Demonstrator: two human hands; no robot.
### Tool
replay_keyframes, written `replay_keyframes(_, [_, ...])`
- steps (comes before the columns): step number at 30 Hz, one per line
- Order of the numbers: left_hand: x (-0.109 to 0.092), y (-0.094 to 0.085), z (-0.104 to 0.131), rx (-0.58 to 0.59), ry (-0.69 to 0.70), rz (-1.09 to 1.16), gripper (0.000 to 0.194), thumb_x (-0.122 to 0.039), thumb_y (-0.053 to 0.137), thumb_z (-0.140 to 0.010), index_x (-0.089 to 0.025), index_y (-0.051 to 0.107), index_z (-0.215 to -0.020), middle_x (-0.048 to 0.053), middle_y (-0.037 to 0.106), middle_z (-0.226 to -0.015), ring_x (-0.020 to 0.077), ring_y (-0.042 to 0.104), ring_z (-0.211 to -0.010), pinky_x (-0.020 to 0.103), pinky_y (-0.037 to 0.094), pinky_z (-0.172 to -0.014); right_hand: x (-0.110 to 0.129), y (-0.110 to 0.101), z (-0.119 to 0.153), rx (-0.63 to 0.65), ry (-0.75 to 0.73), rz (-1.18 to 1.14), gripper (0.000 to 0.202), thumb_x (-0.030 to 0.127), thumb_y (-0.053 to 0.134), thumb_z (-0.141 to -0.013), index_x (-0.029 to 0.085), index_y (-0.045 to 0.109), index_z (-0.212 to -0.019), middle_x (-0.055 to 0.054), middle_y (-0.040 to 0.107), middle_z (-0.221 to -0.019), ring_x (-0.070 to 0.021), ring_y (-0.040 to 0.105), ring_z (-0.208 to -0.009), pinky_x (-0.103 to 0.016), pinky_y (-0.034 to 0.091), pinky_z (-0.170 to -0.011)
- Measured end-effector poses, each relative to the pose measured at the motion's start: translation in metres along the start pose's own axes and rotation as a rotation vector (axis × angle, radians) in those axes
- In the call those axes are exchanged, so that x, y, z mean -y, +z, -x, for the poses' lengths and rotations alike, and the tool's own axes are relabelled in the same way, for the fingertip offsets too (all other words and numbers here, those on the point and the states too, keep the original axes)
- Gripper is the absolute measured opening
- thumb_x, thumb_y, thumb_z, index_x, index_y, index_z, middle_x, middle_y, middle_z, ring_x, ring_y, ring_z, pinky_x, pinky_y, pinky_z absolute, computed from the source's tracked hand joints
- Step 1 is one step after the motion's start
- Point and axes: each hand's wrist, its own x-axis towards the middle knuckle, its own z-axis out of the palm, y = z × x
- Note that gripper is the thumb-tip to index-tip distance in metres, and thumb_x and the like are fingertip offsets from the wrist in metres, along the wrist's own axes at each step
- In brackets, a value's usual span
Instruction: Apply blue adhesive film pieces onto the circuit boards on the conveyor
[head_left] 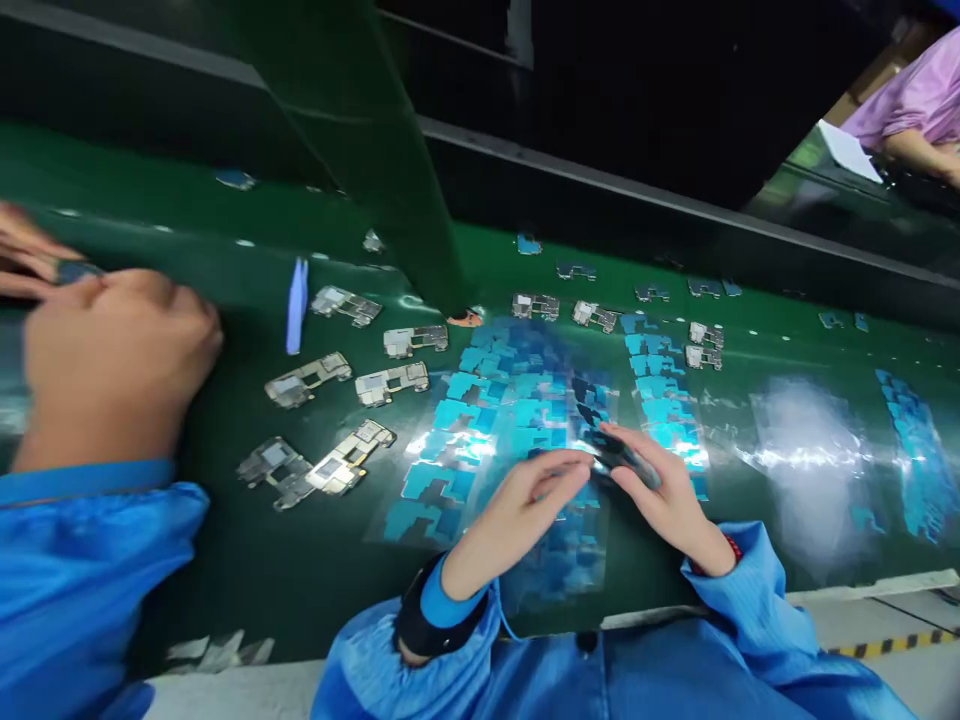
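In front of my body, my right hand (671,490) pinches a small dark circuit board (619,455) between thumb and fingers. My left hand (544,485) meets the board's left end with thumb and forefinger pressed together; whatever is in that pinch is too small to make out. Beneath both hands lie clear sheets carrying rows of blue stickers (461,415), cut to board-like outlines. Another strip of blue stickers (660,375) lies just beyond my right hand. Bare circuit boards (394,383) are scattered to the left of the sheets.
At far left, a co-worker's hand (124,340) reaches over the green bench (202,560). Blue tweezers (297,305) lie near several boards. A dark green post (382,150) rises behind the sheets. A glossy clear sheet (810,460) and more stickers (919,455) lie at right.
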Motion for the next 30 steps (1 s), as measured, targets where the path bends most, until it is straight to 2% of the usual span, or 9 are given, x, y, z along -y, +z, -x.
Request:
replay_keyframes(3, [0.001, 0.003, -0.001, 0.094, 0.019, -0.005, 0.022, -0.041, 0.061, -0.085, -0.020, 0.067, -0.083, 0.006, 0.071, -0.090, 0.0219, 0.066, -0.088, 0.031, 0.051, -0.079, 0.006, -0.001, -0.005, 0.056, 0.102, -0.080, 0.034, 0.038, 0.055, -0.093, 0.023, 0.064, -0.122, -0.008, 0.069, -0.121, -0.0240, 0.065, -0.112, -0.040, 0.053, -0.096])
replay_keyframes(6, [0.005, 0.003, -0.003, -0.049, 0.032, -0.025, 0.021, -0.039, 0.065, -0.083, -0.020, 0.056, -0.078, 0.003, 0.064, -0.078, 0.0176, 0.061, -0.075, 0.029, 0.048, -0.069, 0.007, -0.003, -0.007, 0.080, 0.136, -0.135, 0.034, 0.040, 0.056, -0.092, 0.021, 0.066, -0.118, -0.008, 0.070, -0.119, -0.0242, 0.066, -0.110, -0.040, 0.053, -0.095])
replay_keyframes(9, [0.007, 0.003, -0.007, -0.162, 0.052, -0.015, 0.024, -0.035, 0.069, -0.080, -0.021, 0.053, -0.091, 0.004, 0.060, -0.094, 0.0171, 0.058, -0.088, 0.028, 0.047, -0.075, 0.005, -0.005, -0.007, 0.095, 0.153, -0.163, 0.035, 0.041, 0.054, -0.093, 0.021, 0.064, -0.120, -0.008, 0.069, -0.120, -0.0236, 0.066, -0.112, -0.039, 0.054, -0.095])
replay_keyframes(12, [0.004, 0.004, -0.007, -0.089, 0.060, 0.046, 0.022, -0.033, 0.070, -0.077, -0.019, 0.058, -0.090, 0.005, 0.061, -0.101, 0.0176, 0.058, -0.094, 0.028, 0.047, -0.080, 0.000, -0.005, -0.004, 0.147, 0.124, -0.132, 0.035, 0.040, 0.052, -0.094, 0.022, 0.060, -0.123, -0.007, 0.068, -0.123, -0.0220, 0.064, -0.114, -0.038, 0.052, -0.098])
replay_keyframes(16, [0.005, 0.009, -0.005, 0.051, 0.026, 0.126, 0.026, -0.039, 0.071, -0.073, -0.015, 0.062, -0.075, 0.000, 0.059, -0.066, 0.0101, 0.052, -0.058, 0.023, 0.042, -0.058, -0.014, 0.002, 0.002, 0.034, -0.039, 0.141, 0.046, 0.038, 0.055, -0.093, 0.024, 0.048, -0.137, -0.011, 0.057, -0.137, -0.0264, 0.056, -0.125, -0.044, 0.049, -0.102])
replay_keyframes(18, [0.010, 0.012, -0.006, 0.019, 0.014, 0.153, 0.028, -0.040, 0.072, -0.070, -0.014, 0.063, -0.074, -0.001, 0.057, -0.062, 0.0079, 0.048, -0.053, 0.021, 0.037, -0.053, -0.023, 0.006, 0.006, -0.136, -0.179, 0.315, 0.059, 0.033, 0.059, -0.091, 0.024, 0.037, -0.145, -0.015, 0.042, -0.149, -0.0312, 0.046, -0.134, -0.049, 0.045, -0.104])
replay_keyframes(20, [0.017, 0.015, -0.010, -0.047, 0.002, 0.179, 0.029, -0.041, 0.072, -0.069, -0.014, 0.062, -0.074, -0.001, 0.058, -0.062, 0.0071, 0.047, -0.053, 0.021, 0.035, -0.053, -0.031, 0.010, 0.009, -0.219, -0.342, 0.443, 0.056, 0.024, 0.061, -0.090, 0.026, 0.042, -0.142, -0.014, 0.039, -0.151, -0.0338, 0.044, -0.135, -0.053, 0.041, -0.106])
replay_keyframes(24, [0.027, 0.020, -0.016, -0.117, -0.027, 0.261, 0.033, -0.044, 0.072, -0.066, -0.015, 0.059, -0.076, -0.001, 0.059, -0.059, 0.0081, 0.048, -0.052, 0.021, 0.035, -0.054, -0.046, 0.013, 0.014, -0.108, -0.586, 0.529, 0.029, 0.021, 0.053, -0.093, 0.023, 0.061, -0.121, -0.010, 0.064, -0.127, -0.0279, 0.065, -0.110, -0.053, 0.035, -0.111])
replay_keyframes(30, [0.029, 0.021, -0.019, -0.118, -0.098, 0.361, 0.034, -0.045, 0.073, -0.063, -0.016, 0.061, -0.073, -0.003, 0.058, -0.056, 0.0102, 0.052, -0.053, 0.024, 0.042, -0.059, -0.065, 0.008, 0.009, -0.027, -0.675, 0.436, 0.028, 0.022, 0.060, -0.089, 0.016, 0.064, -0.116, -0.007, 0.073, -0.109, -0.0219, 0.073, -0.091, -0.030, 0.058, -0.083])
